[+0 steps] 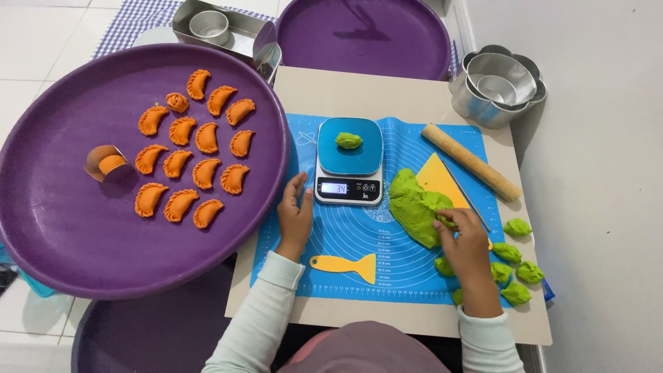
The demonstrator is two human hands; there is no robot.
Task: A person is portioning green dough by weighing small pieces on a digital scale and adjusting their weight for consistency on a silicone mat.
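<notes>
Right hand pinches the green dough mass just ahead; left hand rests open beside the scale.

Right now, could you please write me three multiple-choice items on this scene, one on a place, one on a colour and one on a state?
1. Where does the small green lump lie?
A. on the scale
B. on the purple tray
C. beside the rolling pin

2. What colour are the folded pastries on the tray?
A. green
B. orange
C. white

3. What is the right hand doing?
A. lying flat on the blue mat
B. holding the yellow scraper
C. pinching the big green dough

Answers: 1 A, the lump sits on the scale's blue top. 2 B, all the crimped pieces are orange. 3 C, the fingers close on the dough's edge, while the left hand rests beside the scale.
</notes>
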